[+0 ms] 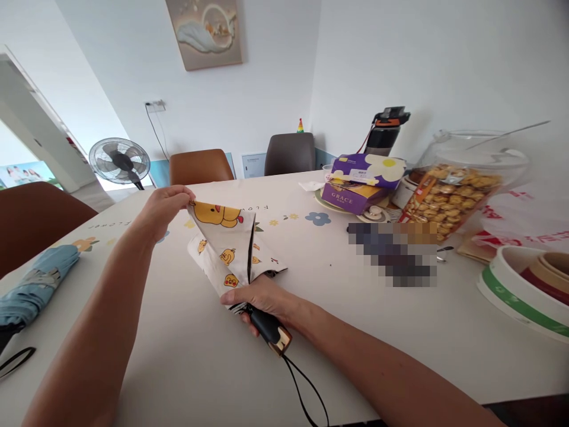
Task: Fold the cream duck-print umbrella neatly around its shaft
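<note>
A white folding umbrella (231,258) printed with yellow ducks is held over the table, its canopy collapsed and loosely folded. My right hand (262,296) is closed around the canopy's lower end, just above the black handle (267,328), which has a gold tip and a hanging black wrist loop. With its fingertips, my left hand (173,201) pinches the far corner of one canopy panel and stretches it out to the left. Another panel droops to the right, beyond my right hand. My right palm hides part of the umbrella's shaft.
A folded blue umbrella (42,284) lies at the left. At the right are a purple tissue pack (368,169), a snack jar (457,190), a black bottle (384,133) and tape rolls (524,290). Chairs (200,166) and a fan (120,160) stand beyond the table (178,367).
</note>
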`<state>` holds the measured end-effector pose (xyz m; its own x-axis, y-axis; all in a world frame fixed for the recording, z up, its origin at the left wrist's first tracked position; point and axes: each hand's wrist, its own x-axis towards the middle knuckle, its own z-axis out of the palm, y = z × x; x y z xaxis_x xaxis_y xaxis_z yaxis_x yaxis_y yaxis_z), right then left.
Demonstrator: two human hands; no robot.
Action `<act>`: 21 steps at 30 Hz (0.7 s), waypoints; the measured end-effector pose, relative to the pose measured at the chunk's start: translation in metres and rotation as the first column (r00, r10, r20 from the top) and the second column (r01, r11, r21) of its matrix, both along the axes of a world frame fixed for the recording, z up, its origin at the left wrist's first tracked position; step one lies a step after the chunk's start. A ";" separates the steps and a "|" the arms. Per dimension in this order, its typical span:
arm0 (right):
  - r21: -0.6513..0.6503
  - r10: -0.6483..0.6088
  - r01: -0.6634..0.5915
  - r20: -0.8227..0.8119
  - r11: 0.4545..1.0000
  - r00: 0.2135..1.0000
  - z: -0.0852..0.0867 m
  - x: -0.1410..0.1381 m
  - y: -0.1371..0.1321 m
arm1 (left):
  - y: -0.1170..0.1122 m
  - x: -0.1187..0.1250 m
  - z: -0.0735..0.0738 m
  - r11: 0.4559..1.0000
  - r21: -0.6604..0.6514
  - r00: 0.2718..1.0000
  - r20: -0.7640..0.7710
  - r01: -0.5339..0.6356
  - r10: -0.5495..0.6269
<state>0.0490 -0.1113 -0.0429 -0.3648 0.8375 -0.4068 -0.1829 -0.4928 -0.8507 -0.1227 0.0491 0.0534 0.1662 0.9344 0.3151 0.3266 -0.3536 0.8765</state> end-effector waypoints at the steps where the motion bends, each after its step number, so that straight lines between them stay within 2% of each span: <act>1: 0.003 -0.004 0.004 0.005 1.000 1.000 -0.001 0.001 0.001 | 0.001 -0.001 -0.001 0.996 -0.016 0.991 0.108 0.083 -0.081; 3: 0.002 -0.027 0.027 0.019 1.000 0.999 -0.002 0.004 0.003 | 0.003 -0.004 -0.005 0.954 -0.067 0.909 0.330 0.291 -0.254; 5: -0.005 -0.060 0.060 0.032 0.998 0.998 -0.003 0.006 0.005 | 0.007 -0.007 -0.009 0.898 -0.105 0.813 0.478 0.428 -0.332; 7: -0.014 -0.078 0.079 0.048 0.997 0.996 -0.003 0.008 0.007 | 0.010 -0.009 -0.013 0.876 -0.125 0.772 0.542 0.465 -0.333; 11: -0.037 -0.075 0.080 0.122 0.996 0.990 -0.001 0.008 0.007 | 0.012 -0.012 -0.013 0.880 -0.069 0.783 0.492 0.470 -0.380; 14: -0.044 -0.094 0.101 0.150 0.994 0.984 0.001 0.007 0.006 | 0.006 -0.014 -0.005 0.893 -0.081 0.869 0.286 0.443 -0.405; 16: -0.047 -0.101 0.109 0.147 0.993 0.984 0.001 0.007 0.006 | -0.002 -0.013 0.003 0.912 -0.151 0.923 0.013 0.381 -0.384; 17: -0.050 -0.102 0.111 0.145 0.993 0.984 0.001 0.007 0.006 | -0.006 -0.012 0.007 0.920 -0.192 0.917 -0.150 0.341 -0.370; 19: -0.048 -0.104 0.112 0.142 0.993 0.984 0.000 0.007 0.007 | -0.014 -0.009 0.011 0.926 -0.263 0.828 -0.427 0.269 -0.362; 21: -0.042 -0.110 0.117 0.139 0.992 0.984 -0.002 0.008 0.009 | -0.019 -0.004 0.010 0.927 -0.298 0.737 -0.569 0.228 -0.364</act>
